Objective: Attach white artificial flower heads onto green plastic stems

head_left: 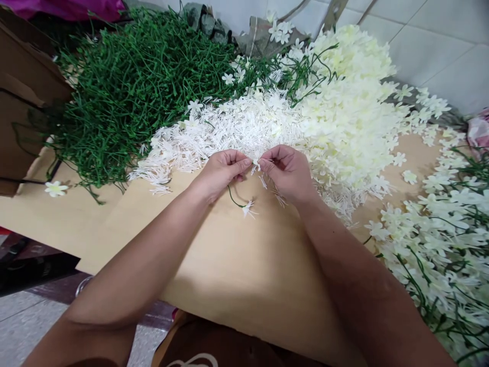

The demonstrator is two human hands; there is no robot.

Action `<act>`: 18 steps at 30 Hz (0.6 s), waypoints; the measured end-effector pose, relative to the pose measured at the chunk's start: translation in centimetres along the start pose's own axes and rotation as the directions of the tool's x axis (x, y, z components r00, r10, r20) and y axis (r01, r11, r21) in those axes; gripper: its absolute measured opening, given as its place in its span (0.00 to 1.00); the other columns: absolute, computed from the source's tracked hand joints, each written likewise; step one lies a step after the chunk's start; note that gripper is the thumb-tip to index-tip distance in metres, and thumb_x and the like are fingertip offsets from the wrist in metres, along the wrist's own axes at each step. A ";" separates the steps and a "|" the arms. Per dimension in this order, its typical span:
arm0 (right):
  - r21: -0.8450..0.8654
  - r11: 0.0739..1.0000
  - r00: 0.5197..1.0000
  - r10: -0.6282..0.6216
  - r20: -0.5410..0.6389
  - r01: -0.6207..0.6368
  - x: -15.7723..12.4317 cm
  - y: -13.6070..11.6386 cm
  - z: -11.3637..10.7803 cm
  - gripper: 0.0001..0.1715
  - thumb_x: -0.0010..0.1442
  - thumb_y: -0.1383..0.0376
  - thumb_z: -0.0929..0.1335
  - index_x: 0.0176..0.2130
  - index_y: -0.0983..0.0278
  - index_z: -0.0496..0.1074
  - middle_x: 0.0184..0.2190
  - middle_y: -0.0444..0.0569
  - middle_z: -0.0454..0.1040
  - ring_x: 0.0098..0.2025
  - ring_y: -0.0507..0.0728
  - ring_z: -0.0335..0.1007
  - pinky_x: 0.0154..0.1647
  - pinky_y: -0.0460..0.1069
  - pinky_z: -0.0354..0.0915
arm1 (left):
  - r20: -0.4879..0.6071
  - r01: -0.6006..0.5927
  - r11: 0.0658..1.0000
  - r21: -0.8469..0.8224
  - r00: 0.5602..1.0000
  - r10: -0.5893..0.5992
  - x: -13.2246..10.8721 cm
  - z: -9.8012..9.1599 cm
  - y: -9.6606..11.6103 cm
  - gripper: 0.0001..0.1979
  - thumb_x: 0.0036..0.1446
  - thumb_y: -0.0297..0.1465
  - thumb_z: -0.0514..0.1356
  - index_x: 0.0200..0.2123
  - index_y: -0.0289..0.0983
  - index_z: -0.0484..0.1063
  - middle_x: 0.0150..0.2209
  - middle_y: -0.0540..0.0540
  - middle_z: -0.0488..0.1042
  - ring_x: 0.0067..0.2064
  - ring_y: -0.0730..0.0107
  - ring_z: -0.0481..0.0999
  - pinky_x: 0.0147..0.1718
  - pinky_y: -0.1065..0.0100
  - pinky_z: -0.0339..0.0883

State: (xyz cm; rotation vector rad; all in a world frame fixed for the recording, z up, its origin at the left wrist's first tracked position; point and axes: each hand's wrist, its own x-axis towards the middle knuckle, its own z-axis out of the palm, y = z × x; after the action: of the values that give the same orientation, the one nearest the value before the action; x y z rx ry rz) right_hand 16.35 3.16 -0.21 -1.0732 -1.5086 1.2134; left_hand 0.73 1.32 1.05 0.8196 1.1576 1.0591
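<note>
My left hand [228, 172] pinches a green plastic flower stem [234, 200] between thumb and fingers. One branch of the stem hangs below the hand and ends in a white stamen tuft [249, 208]. Close against it, my right hand [289, 171] has its thumb and forefinger closed on a small white stamen piece [256, 164] at the stem's other tip; the fingers partly hide where the two meet. Just beyond both hands lies a heap of loose white stamens [229, 130].
Green stems [145, 86] are piled at the back left, beside a cardboard box [26, 97]. Cream petals [351, 112] form a heap at the back right. Assembled flowers [439, 255] lie along the right side. Brown board [229, 265] covers the tabletop. A tiled wall [439, 46] stands behind.
</note>
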 end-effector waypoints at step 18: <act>-0.081 0.987 0.990 -0.138 -0.007 0.137 -0.8 0.4 1.0 0.07 0.52 0.65 0.70 0.28 0.61 0.66 0.23 0.42 0.68 0.25 0.49 0.60 0.28 0.48 0.62 | 0.000 0.042 0.999 -0.001 0.999 -0.042 0.1 0.0 0.0 0.11 0.42 0.24 0.68 0.19 0.33 0.67 0.17 0.53 0.67 0.20 0.83 0.64 0.22 0.76 0.57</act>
State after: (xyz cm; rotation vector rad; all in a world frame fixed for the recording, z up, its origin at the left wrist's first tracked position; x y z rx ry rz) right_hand 15.57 2.22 -0.81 -1.0096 -1.6059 1.0572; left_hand 0.74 1.42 0.98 0.7911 1.1695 1.0249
